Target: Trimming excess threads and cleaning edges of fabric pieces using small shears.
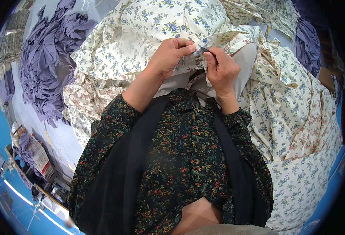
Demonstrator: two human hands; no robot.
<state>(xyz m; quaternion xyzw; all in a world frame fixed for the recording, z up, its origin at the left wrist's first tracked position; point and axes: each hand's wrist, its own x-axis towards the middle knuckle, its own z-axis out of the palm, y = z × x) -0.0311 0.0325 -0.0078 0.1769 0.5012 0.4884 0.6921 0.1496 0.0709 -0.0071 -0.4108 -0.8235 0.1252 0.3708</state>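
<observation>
White cloth with blue flowers and green leaves (153, 23) lies heaped over my lap and the surface ahead. My left hand (168, 58) is closed, pinching an edge of this cloth between thumb and fingers. Just to its right, my right hand (222, 72) is wrapped round what look like small dark thread snips (204, 49). Their narrow tip points left toward the pinched edge, close to the left fingertips. Most of the snips is hidden inside the right hand. Whether the tip touches the cloth, I cannot tell.
A crumpled purple cloth pile (47, 66) lies at the left on a pale table (59, 143). More purple cloth (307, 47) hangs at the far right. Floral cloth (298, 188) spreads down my right side. At lower left stands a rack with a white crate (40, 157).
</observation>
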